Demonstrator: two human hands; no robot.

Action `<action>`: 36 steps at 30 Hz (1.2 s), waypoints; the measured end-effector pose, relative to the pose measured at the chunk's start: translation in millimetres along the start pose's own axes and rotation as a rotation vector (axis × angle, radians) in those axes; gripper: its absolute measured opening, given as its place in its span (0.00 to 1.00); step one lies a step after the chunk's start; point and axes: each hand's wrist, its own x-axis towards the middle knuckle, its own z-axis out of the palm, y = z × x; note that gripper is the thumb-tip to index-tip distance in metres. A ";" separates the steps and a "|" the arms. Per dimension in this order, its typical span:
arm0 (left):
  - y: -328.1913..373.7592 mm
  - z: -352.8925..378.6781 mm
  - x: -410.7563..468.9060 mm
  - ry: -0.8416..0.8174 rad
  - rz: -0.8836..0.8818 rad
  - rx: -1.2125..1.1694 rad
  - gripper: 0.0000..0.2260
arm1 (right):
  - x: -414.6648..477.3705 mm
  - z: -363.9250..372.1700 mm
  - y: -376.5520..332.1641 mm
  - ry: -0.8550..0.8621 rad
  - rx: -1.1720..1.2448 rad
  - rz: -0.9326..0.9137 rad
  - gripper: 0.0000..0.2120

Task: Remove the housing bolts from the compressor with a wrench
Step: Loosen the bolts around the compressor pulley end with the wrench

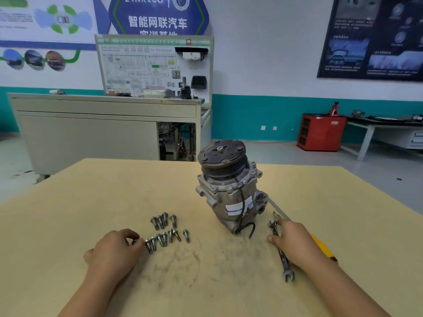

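Note:
A grey metal compressor (231,191) stands upright on the tan table (91,191), its dark pulley on top and a black cable hanging down its front. Several loose bolts (167,229) lie in two rows to its left. My left hand (114,250) rests beside the lower row, fingers curled, fingertips touching the leftmost bolt. A combination wrench (282,252) lies flat on the table to the right of the compressor. My right hand (295,243) lies on its shaft, thumb on one side and fingers on the other.
A yellow-handled screwdriver (322,248) lies under my right wrist, its steel shaft reaching toward the compressor. Beyond the table stand a grey training bench with a display board (153,67), a red cabinet (320,131) and a side bench at the right wall.

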 end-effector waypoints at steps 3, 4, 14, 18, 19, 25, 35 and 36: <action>0.7 0.1 0.7 0.008 0.004 0.036 0.05 | -2.1 -2.5 -0.1 0.017 -0.053 0.037 0.17; 2.1 0.8 -0.2 0.024 0.016 0.051 0.05 | -2.8 -5.9 1.9 0.071 -0.026 0.051 0.16; 78.2 -14.2 -16.0 0.128 0.485 -0.343 0.20 | -8.4 -21.0 44.2 0.004 -0.114 0.213 0.17; 128.6 -27.1 -7.5 0.029 0.629 -0.412 0.31 | -6.8 -29.2 46.9 -0.001 -0.033 0.202 0.12; 140.2 -30.5 -3.4 -0.008 0.638 -0.424 0.33 | -7.1 -32.5 49.0 -0.002 -0.009 0.201 0.11; 186.4 -41.1 31.2 -0.248 0.630 -0.416 0.37 | -26.2 -75.5 58.3 0.056 0.168 0.134 0.10; 215.1 -48.9 47.9 -0.436 0.622 -0.166 0.43 | -69.5 -157.4 66.4 0.085 -0.014 -0.095 0.12; 216.0 -48.7 47.6 -0.450 0.607 -0.183 0.43 | -70.4 -159.2 65.8 0.081 -0.048 -0.104 0.12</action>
